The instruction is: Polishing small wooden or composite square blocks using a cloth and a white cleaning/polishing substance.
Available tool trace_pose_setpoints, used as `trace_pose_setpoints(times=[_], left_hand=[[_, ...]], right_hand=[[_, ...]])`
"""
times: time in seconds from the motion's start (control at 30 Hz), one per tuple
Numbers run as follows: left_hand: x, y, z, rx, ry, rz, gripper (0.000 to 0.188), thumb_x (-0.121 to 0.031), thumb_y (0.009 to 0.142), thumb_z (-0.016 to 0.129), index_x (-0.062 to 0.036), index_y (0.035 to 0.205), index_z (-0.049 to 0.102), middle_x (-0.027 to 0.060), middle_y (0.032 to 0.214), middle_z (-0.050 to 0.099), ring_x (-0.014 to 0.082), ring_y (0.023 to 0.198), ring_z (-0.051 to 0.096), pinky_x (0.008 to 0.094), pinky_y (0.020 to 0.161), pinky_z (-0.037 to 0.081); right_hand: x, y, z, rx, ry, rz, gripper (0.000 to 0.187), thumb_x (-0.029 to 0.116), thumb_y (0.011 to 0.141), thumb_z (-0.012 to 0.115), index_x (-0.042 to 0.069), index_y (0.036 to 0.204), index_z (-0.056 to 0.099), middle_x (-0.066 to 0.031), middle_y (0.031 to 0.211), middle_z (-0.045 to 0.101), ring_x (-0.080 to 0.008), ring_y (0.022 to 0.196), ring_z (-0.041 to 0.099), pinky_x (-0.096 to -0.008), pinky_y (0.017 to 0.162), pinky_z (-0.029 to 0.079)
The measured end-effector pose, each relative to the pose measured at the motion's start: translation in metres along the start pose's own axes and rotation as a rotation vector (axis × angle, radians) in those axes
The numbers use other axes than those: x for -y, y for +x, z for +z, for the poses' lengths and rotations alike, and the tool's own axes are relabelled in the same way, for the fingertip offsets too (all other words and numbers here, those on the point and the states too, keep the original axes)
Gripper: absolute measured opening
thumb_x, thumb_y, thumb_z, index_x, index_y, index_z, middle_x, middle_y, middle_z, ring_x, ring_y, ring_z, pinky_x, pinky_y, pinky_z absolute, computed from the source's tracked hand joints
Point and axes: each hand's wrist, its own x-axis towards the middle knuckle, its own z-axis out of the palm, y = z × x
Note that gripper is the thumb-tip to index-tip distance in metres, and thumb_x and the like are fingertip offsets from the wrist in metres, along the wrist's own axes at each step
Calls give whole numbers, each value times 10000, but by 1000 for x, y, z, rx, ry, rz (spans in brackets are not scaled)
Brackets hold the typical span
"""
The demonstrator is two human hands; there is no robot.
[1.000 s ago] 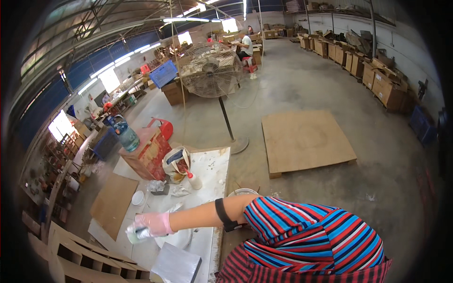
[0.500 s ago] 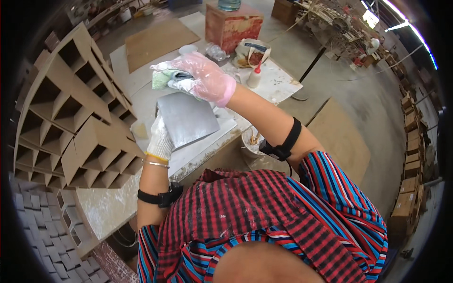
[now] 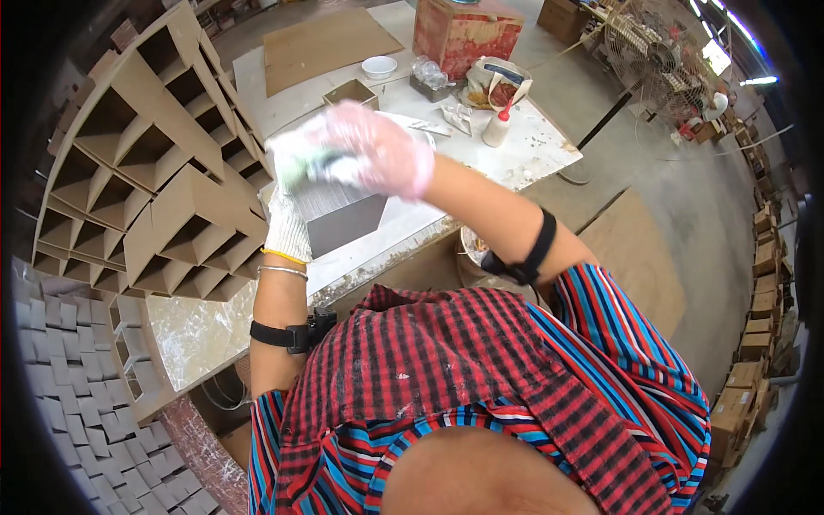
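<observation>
My left hand [image 3: 287,230], in a white knitted glove with a yellow cuff, grips the left side of a silver-grey box [image 3: 348,225] above the white worktable [image 3: 412,213]. Over the box's upper face is my right hand [image 3: 384,154], wearing a thin pinkish plastic glove smeared with white. It is closed around a crumpled pale green cloth [image 3: 302,168], which is blurred and seems to touch the box. The fingertips of both hands are partly hidden.
Stacked brown open boxes [image 3: 193,215] rise at the left. Farther back on the table are a white bowl [image 3: 378,67], an open small box [image 3: 352,93], a red-capped squeeze bottle [image 3: 497,130], a cloth bag [image 3: 491,84] and a red crate [image 3: 463,39]. A bucket [image 3: 470,249] stands by the table's front edge.
The box has been turned, so a darker side now faces me. My right hand has brought the cloth down over its upper face. The whole view has shifted slightly.
</observation>
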Motion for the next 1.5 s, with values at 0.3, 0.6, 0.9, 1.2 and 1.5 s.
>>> trace_pose_setpoints(times=[0.3, 0.6, 0.9, 1.2, 1.5], left_hand=[[-3, -38, 19, 212, -524, -247, 474, -418, 931, 365, -62, 1200, 523, 155, 1113, 594, 300, 981, 580, 416, 858, 478], [14, -8, -1, -107, -21, -55, 611, -521, 913, 305, -32, 1242, 469, 181, 1218, 517, 352, 1077, 512, 459, 913, 438], [11, -24, 0, -130, -141, -69, 657, -545, 905, 292, -18, 1277, 422, 189, 1269, 470, 374, 1120, 477, 469, 940, 417], [15, -26, 3, -21, -474, -333, 550, -433, 913, 392, -9, 1262, 419, 191, 1229, 498, 334, 1081, 527, 449, 909, 456], [14, -68, -11, -77, 886, 194, 352, -161, 876, 535, -61, 1204, 457, 67, 1007, 612, 240, 898, 607, 353, 773, 496]], right_hand=[[21, -45, 15, 104, -101, -78, 411, 139, 699, 654, 170, 1106, 609, -81, 936, 612, -272, 882, 561, -372, 800, 457], [-52, -6, -9, 101, -111, 108, 388, 168, 751, 644, 135, 1133, 593, -106, 943, 601, -296, 893, 556, -368, 804, 447], [12, -69, 26, 267, 133, -44, 420, 181, 754, 635, 145, 1168, 572, -122, 1051, 577, -304, 1016, 524, -364, 848, 431], [-8, -43, 15, 317, 177, -7, 458, 316, 758, 601, 144, 1181, 562, -139, 1030, 540, -353, 969, 501, -406, 826, 416], [-67, 13, 1, -66, 445, 728, 324, 293, 863, 566, 94, 1117, 588, -62, 950, 629, -158, 866, 594, -296, 763, 466]])
